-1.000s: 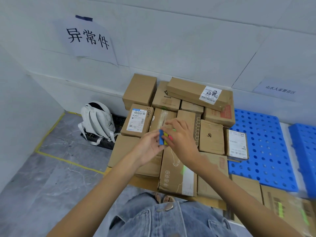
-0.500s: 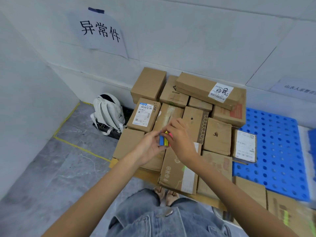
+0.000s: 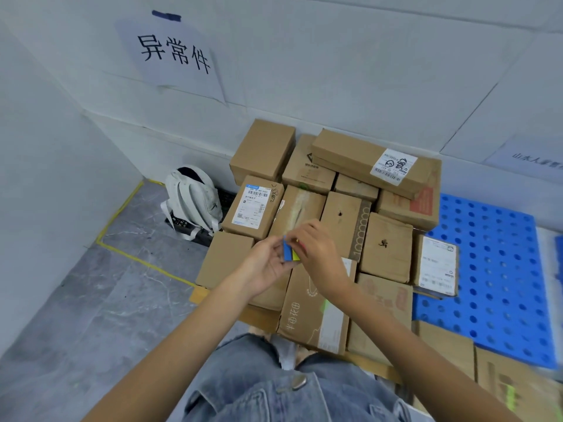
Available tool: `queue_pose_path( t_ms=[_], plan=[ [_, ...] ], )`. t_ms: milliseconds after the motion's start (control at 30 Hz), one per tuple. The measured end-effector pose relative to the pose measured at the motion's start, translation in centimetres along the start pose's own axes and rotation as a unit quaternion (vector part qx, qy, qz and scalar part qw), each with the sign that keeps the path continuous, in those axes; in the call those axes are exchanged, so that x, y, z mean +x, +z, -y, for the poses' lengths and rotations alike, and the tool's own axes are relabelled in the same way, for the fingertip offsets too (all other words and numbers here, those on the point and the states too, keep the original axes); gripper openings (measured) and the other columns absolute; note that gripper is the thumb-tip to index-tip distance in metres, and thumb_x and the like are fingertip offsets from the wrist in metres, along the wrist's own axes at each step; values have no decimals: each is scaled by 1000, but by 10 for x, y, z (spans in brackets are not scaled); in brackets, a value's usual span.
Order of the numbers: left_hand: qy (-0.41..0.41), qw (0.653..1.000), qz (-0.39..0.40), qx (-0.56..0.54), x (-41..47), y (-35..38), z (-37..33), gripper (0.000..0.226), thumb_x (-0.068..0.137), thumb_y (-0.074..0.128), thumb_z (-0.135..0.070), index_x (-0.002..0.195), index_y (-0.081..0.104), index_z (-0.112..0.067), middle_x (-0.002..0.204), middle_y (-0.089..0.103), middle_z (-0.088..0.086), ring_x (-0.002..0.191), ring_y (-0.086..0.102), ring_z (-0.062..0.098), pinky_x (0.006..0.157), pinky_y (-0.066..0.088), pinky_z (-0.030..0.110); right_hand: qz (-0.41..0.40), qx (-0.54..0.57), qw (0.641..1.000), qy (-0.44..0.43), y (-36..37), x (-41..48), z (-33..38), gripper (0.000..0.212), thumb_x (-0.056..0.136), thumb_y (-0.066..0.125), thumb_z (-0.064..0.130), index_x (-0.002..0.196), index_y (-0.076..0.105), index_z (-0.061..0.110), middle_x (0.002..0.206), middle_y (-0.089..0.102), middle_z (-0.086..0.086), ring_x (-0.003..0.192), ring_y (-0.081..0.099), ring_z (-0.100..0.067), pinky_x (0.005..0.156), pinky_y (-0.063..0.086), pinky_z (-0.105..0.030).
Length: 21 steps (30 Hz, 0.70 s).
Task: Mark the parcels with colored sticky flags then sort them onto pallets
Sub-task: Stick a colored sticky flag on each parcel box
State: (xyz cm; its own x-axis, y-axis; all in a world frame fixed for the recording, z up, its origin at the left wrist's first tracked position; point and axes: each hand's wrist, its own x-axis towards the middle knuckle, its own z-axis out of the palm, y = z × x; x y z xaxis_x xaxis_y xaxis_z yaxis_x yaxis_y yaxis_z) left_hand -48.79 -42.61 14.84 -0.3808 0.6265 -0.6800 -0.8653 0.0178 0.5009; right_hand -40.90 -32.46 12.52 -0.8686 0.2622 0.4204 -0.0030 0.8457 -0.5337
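My left hand (image 3: 268, 266) holds a small pad of colored sticky flags (image 3: 289, 253) with blue and yellow strips showing. My right hand (image 3: 320, 251) is curled over the pad's right side, its fingertips pinching at the flags; which strip it has is hidden. Both hands hover above a stack of several brown cardboard parcels (image 3: 344, 223) piled against the wall. One long parcel (image 3: 316, 312) directly under my hands carries a green mark. A blue perforated pallet (image 3: 499, 269) lies on the floor to the right.
A white backpack (image 3: 192, 202) leans on the wall left of the parcels. Paper signs hang on the wall at the upper left (image 3: 173, 56) and at the right edge (image 3: 530, 159). Yellow tape (image 3: 137, 260) lines the grey floor. More boxes (image 3: 511, 388) sit at the lower right.
The view has shifted slightly, so the parcels sit further right in it. My hands stay together on the flag pad, with the right fingers working at its edge.
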Motion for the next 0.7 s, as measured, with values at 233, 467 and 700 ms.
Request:
queue_pose_path(
  t_ms=[233,467,700],
  plan=[
    [-25,999,28,12,16,-13,-21,35,99,42,-26,117,55,1,96,65,15,83,69,19,67,58,30,-66,-58,996,-4,6,18,3,4,79,70,7,79,68,10,89,58,-5,87,53,-22,70,46,-33],
    [-45,997,33,50,27,-30,-52,12,98,43,-11,98,54,-6,92,62,15,81,64,21,79,55,38,-93,-94,991,10,27,30,16,7,75,72,6,78,69,11,82,59,-5,81,48,-18,65,41,-28],
    [-67,995,75,27,34,-60,-71,32,98,44,-22,129,39,-21,97,64,13,79,68,18,67,59,35,-85,-122,987,54,57,35,33,5,79,71,10,75,68,10,82,60,-4,81,47,-16,67,39,-25]
  ],
)
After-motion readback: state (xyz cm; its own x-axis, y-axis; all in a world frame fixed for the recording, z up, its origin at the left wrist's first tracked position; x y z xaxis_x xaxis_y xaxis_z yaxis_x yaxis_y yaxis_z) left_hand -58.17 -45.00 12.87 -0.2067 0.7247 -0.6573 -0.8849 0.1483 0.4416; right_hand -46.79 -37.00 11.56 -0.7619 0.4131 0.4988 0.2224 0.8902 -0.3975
